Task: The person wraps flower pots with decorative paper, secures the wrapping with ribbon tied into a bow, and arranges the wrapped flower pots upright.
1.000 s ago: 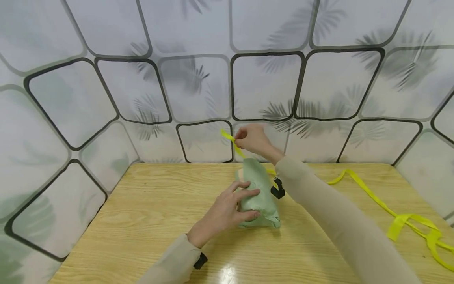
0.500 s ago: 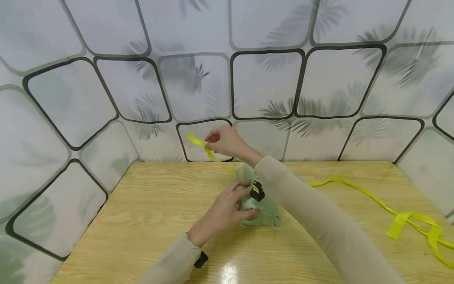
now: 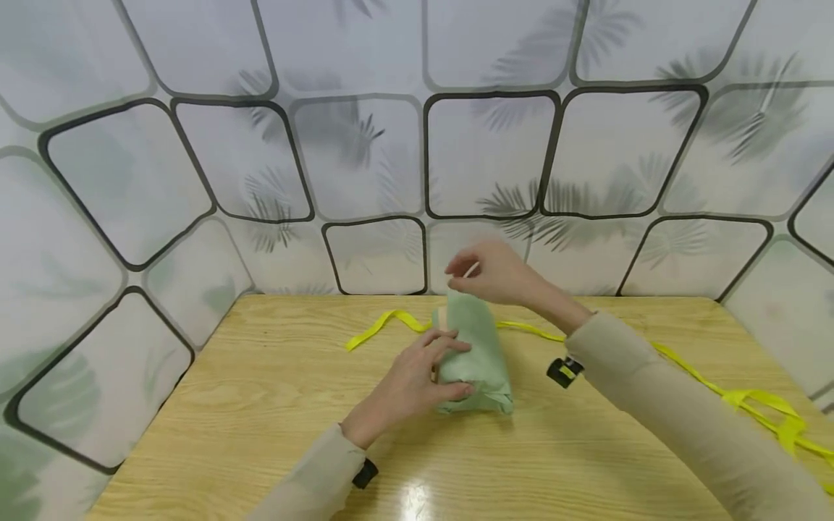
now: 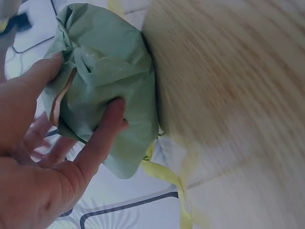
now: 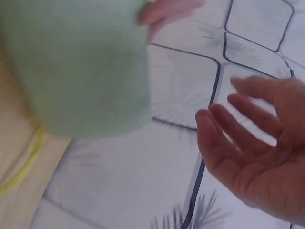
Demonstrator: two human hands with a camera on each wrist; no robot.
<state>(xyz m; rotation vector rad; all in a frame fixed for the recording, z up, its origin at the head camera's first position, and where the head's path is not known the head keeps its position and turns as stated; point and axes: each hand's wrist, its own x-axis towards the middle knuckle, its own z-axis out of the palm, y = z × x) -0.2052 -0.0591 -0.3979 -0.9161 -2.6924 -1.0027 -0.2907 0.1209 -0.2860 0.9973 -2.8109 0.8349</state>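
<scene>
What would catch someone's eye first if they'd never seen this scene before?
Probably the pale green bundle mid-table, steadied by the left hand, with the right hand hovering open just above its far end. Next, the bright yellow ribbon running behind the bundle and trailing off across the wooden table to the right.

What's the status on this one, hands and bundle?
Left hand grips green bundle on table. Right hand open above bundle's far end, holding nothing. Yellow ribbon lies behind the bundle. Nothing in the way.
</scene>
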